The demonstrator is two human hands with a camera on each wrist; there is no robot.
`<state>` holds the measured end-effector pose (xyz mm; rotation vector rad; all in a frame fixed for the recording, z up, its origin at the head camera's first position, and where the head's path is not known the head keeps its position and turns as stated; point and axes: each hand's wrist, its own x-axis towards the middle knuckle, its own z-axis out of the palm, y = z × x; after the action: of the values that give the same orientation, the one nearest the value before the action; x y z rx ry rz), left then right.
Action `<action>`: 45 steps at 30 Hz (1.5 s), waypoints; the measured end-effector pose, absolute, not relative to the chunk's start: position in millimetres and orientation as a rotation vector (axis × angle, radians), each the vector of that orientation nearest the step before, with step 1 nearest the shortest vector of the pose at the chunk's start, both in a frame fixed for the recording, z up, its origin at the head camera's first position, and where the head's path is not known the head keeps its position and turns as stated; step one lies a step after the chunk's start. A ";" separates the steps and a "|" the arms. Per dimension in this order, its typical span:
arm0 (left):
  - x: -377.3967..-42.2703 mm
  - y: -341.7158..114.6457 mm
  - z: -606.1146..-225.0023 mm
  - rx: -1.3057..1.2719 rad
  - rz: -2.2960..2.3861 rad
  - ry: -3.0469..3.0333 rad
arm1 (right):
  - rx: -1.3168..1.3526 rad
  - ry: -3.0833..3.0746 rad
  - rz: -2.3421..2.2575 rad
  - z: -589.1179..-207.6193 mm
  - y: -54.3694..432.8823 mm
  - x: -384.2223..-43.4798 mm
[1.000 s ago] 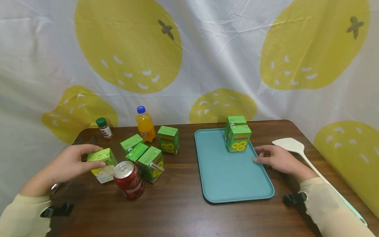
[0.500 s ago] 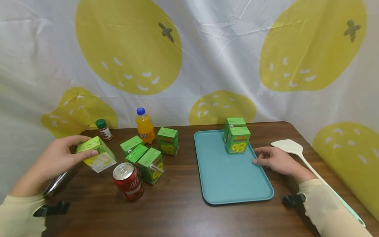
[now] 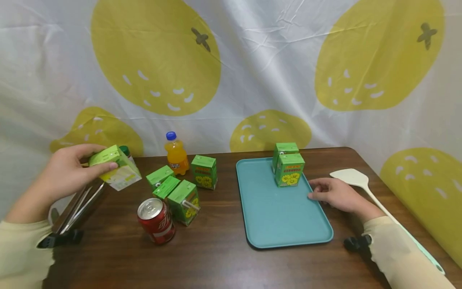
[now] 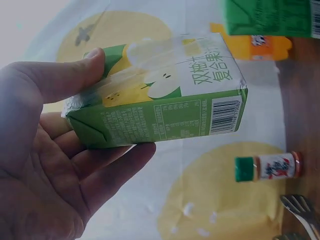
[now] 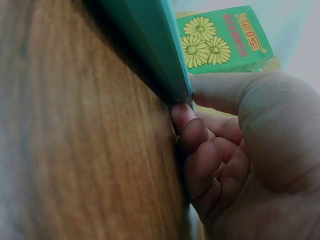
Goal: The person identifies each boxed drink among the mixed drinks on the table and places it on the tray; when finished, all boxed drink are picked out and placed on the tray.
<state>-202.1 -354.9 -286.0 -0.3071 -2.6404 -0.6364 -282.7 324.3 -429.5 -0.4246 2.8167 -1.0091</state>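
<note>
My left hand [image 3: 66, 174] grips a yellow-green juice carton [image 3: 120, 174] and holds it tilted above the table's left side. In the left wrist view, the thumb lies across the top end of this carton [image 4: 170, 85], with fingers underneath. My right hand [image 3: 335, 195] pinches the right rim of a teal tray [image 3: 285, 216]. In the right wrist view, the thumb is on the tray rim [image 5: 175, 60] and the curled fingers are at its underside. Two green drink cartons with yellow flowers stand on the tray's far part, the front carton [image 3: 290, 172] partly covering the rear carton [image 3: 285, 148].
A red soda can [image 3: 157, 222] stands in front of several green cartons [image 3: 184, 200]. Behind them are an orange soda bottle [image 3: 177, 156] and a green-capped spice jar [image 4: 272, 166]. Metal utensils [image 3: 81, 206] lie at the left edge. A white spatula [image 3: 353, 177] lies right of the tray.
My left hand has lifted the yellow-green carton off the table beside the can, moving it up and left and tilting it. My right hand stays at the tray rim.
</note>
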 end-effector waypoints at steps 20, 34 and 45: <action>-223.7 -287.6 -249.6 -0.462 -0.660 -2.650 | -0.439 2.813 -1.013 -430.1 324.2 -283.5; -235.8 -238.3 -247.7 -0.607 -0.808 -2.662 | -0.431 2.814 -1.013 -429.2 324.6 -281.7; -239.5 -202.8 -248.2 -0.675 -0.873 -2.652 | -0.430 2.811 -1.018 -429.9 325.3 -282.8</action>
<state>-239.5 -202.8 -248.2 -0.6750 -2.6520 -0.8730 -282.8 325.3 -429.9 -0.4302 2.8105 -1.0175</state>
